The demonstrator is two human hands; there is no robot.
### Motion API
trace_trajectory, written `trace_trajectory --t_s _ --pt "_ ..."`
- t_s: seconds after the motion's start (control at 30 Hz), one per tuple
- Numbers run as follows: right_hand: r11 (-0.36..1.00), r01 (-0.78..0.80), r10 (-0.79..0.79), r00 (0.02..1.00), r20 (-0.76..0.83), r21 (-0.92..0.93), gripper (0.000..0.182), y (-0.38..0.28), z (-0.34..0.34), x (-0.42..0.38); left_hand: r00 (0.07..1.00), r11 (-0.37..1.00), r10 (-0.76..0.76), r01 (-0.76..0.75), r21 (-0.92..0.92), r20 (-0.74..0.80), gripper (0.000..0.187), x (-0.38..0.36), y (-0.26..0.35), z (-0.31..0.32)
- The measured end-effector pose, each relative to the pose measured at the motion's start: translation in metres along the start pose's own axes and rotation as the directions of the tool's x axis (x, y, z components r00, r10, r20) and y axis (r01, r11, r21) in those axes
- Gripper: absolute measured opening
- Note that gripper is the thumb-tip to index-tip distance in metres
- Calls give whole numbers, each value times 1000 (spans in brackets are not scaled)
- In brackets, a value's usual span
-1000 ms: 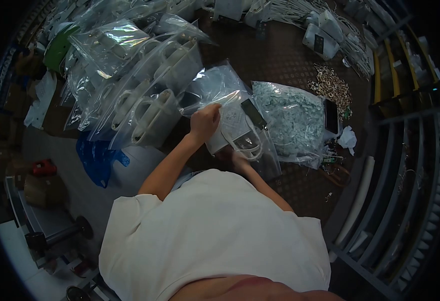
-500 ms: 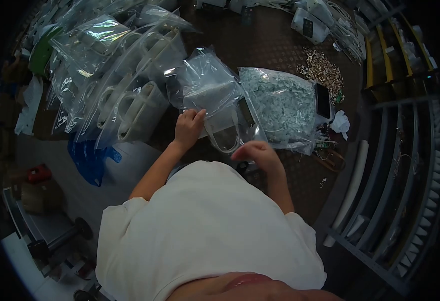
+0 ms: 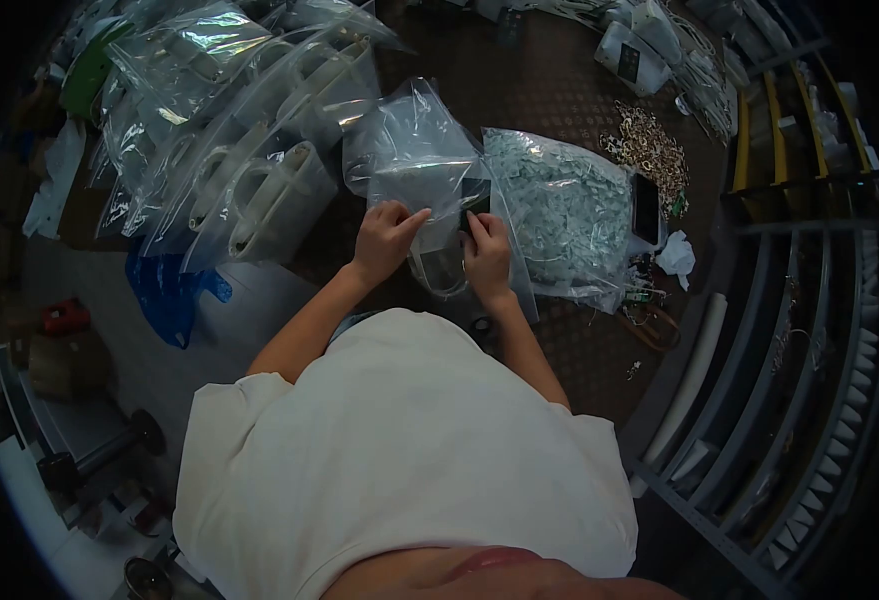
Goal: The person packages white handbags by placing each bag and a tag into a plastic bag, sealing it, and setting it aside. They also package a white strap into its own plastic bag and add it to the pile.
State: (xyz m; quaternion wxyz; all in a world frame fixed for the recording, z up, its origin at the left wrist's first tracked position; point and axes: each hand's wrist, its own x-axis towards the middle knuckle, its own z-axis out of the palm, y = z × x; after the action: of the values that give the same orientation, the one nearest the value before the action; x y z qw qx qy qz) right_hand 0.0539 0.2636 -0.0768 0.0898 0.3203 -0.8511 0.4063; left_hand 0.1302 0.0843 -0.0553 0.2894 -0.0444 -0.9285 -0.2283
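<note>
A clear plastic bag (image 3: pixel 414 140) lies in front of me on the dark patterned table, over a pale handbag whose looped handle (image 3: pixel 441 276) points toward me. My left hand (image 3: pixel 387 242) is closed at the bag's near left part, with thumb and forefinger pinching the plastic. My right hand (image 3: pixel 487 258) is closed on a small dark rectangular card (image 3: pixel 475 205) at the bag's right side. Fingers partly cover the card, and its far end shows through or beside the plastic.
Bagged pale handbags (image 3: pixel 279 205) are piled at left. To the right lie a bag of small pale-green packets (image 3: pixel 559 215), a phone (image 3: pixel 645 208), metal clasps (image 3: pixel 649 150) and crumpled white paper (image 3: pixel 676 257). A blue plastic bag (image 3: pixel 169 300) hangs at left; a rack (image 3: pixel 759 350) stands right.
My right hand has moved forward and left from near the handle and has taken hold of the dark card, which has shifted slightly left. My left hand has shifted slightly right.
</note>
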Motion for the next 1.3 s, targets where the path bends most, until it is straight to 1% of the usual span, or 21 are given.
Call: trace_trajectory --t_s 0.03,0.1,0.17,0.27,0.33,0.37,0.4,0.43,0.47,0.53,0.67,0.73,0.83,0.93,0.97,1.0,1.07,1.13,1.2,1.27,1.3 --pt "1000 -2 2 1000 4 -1 28 4 0 2 996 995 81 -83 55 29 28 -6 0 -1" --pt "978 -113 122 992 -40 176 31 17 0 5 998 994 50 -52 93 24 31 -22 -4 -6" --pt "986 -135 143 987 -70 98 31 28 -1 4 1000 991 21 -24 131 22 34 -35 -8 -11" --pt "970 -241 242 970 -12 21 33 38 0 -3 991 976 -126 133 174 -52 47 -43 -7 -18" --pt "947 -321 318 945 80 18 35 36 1 -5 921 930 -365 367 -16 -136 60 -37 -4 -25" --pt "961 -277 276 960 49 18 37 33 3 -5 920 929 -369 370 -18 -128 60 -40 -8 -23" --pt "972 -234 234 972 16 17 38 28 3 -3 790 684 -608 573 -451 82 65 -45 -14 -21" --pt "970 -241 241 970 17 15 38 23 2 1 628 223 -680 669 -709 378 70 -49 -19 -17" --pt "946 -314 311 949 53 82 41 19 1 6 625 220 -679 673 -706 384 70 -53 -22 -12" --pt "908 -393 383 919 91 146 43 21 4 13 768 645 -612 623 -443 189 69 -57 -27 -4" --pt "917 -320 301 947 114 237 45 46 12 28 709 492 -674 641 -589 207 61 -55 -44 4" --pt "893 -314 268 946 180 321 45 51 8 36 717 601 -690 646 -470 103 49 -50 -50 0" --pt "850 -476 398 861 317 226 35 53 3 44 767 724 -634 634 -274 98 38 -36 -51 -13" --pt "900 -404 361 901 239 166 20 62 11 51 792 760 -602 608 -230 105 26 -33 -64 -12" --pt "969 -242 234 962 142 43 14 66 16 50 794 761 -598 606 -231 113 26 -33 -66 -14" --pt "992 -78 84 994 65 -96 8 65 18 51 802 781 -580 597 -182 141 20 -27 -64 -20" --pt "995 -43 50 995 82 -87 5 56 12 34 808 799 -567 587 -132 161 17 -31 -66 -27" --pt "997 -13 26 984 179 -77 2 38 -3 8 833 867 -495 493 76 248 11 -68 -68 -33" --pt "998 -5 25 954 300 -70 3 32 -15 -32 823 900 -416 432 49 386 5 -109 -64 -46" --pt "999 -11 24 905 426 -34 4 25 -32 -69 684 915 -338 401 54 646 5 -151 -54 -57" --pt "999 -33 33 863 503 -8 4 16 -44 -80 681 916 -331 398 49 653 5 -153 -48 -62"
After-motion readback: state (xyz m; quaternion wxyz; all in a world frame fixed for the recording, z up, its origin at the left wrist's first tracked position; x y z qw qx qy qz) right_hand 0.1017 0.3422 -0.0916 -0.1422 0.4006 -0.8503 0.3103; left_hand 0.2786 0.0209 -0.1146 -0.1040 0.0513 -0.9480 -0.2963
